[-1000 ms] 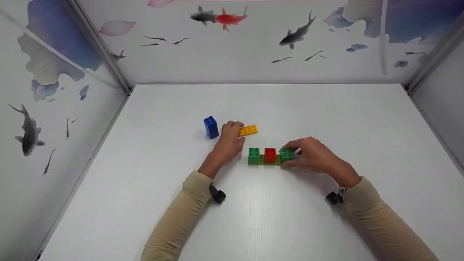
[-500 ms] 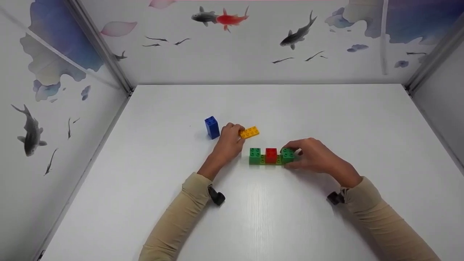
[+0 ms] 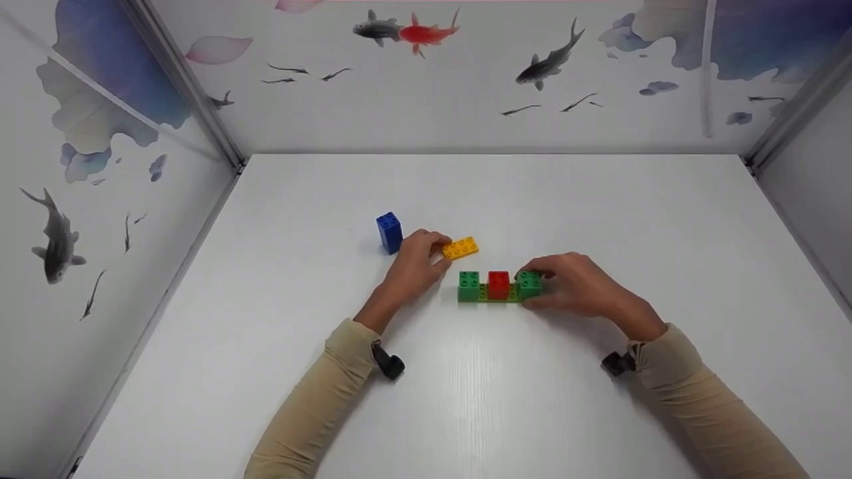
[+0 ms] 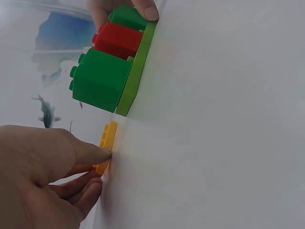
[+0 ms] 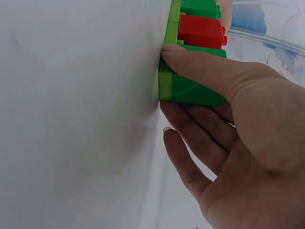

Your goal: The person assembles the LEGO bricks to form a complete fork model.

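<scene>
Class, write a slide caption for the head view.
Left hand pinches a yellow brick; right hand grips the end of a green-and-red brick row; a blue block stands nearby.

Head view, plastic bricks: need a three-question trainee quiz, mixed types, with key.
1. Multiple choice: what colour is the square plastic brick between the two green square plastic bricks? A. blue B. red C. yellow
2. Short answer: what does the left hand pinch?
3. True or false: the tall blue plastic block stands apart from the flat lime-green plastic base.

Key: 1. B. 2. The flat yellow plastic brick. 3. True.
</scene>
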A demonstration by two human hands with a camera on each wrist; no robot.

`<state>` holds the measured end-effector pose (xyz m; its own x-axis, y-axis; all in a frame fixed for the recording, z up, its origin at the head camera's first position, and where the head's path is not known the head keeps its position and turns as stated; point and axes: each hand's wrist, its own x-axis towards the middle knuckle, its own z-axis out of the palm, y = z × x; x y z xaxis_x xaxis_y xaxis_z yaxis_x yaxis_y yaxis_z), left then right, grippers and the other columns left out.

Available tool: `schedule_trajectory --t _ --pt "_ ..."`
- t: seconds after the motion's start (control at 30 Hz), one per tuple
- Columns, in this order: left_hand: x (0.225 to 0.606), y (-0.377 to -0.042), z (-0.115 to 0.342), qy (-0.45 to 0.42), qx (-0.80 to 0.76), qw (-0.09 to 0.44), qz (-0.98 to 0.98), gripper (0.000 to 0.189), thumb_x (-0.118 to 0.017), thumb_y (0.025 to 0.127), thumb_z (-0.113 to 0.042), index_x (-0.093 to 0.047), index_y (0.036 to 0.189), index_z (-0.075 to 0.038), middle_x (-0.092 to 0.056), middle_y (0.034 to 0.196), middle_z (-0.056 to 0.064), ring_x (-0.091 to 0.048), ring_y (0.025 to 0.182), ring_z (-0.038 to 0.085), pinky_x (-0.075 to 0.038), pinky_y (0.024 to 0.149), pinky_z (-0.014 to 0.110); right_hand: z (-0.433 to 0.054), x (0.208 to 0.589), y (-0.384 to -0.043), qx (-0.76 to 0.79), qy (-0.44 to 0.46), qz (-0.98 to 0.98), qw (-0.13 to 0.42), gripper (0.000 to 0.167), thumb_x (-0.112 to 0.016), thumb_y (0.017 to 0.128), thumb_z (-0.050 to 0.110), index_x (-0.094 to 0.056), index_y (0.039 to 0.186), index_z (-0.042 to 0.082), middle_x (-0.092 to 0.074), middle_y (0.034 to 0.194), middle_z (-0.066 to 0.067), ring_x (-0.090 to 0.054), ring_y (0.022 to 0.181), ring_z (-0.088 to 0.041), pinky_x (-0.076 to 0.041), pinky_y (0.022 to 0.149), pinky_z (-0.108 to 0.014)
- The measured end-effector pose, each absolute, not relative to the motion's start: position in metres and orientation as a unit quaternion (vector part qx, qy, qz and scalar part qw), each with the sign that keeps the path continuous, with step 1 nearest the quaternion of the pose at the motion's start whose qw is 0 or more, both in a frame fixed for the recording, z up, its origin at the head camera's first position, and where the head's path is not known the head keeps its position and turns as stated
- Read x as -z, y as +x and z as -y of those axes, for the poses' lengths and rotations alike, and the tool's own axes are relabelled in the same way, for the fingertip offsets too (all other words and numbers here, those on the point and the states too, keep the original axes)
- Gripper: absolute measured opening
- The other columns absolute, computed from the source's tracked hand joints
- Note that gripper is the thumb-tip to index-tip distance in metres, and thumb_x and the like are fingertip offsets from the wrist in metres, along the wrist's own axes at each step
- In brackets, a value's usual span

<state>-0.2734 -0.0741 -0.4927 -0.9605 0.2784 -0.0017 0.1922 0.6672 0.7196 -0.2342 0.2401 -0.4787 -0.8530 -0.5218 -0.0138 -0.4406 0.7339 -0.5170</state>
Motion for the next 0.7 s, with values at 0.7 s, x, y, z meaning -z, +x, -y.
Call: schedule_trajectory --t 0.7 --pt "0.493 -0.263 0.083 0.215 -0.376 0.072 -0.898 0.037 -0.077 0.102 -0.016 -0.073 0.138 -0.014 -0.070 0.132 0.003 -0.062 0.122 0.019 -0.054 0.112 0.035 -0.256 0.469 -0.242 0.332 -0.263 -0.903 0.080 0.044 -0.090 0.088 0.013 -0.076 0.131 0.013 -0.079 0.126 -0.002 -0.073 0.112 -0.024 -0.063 0.101 -0.048"
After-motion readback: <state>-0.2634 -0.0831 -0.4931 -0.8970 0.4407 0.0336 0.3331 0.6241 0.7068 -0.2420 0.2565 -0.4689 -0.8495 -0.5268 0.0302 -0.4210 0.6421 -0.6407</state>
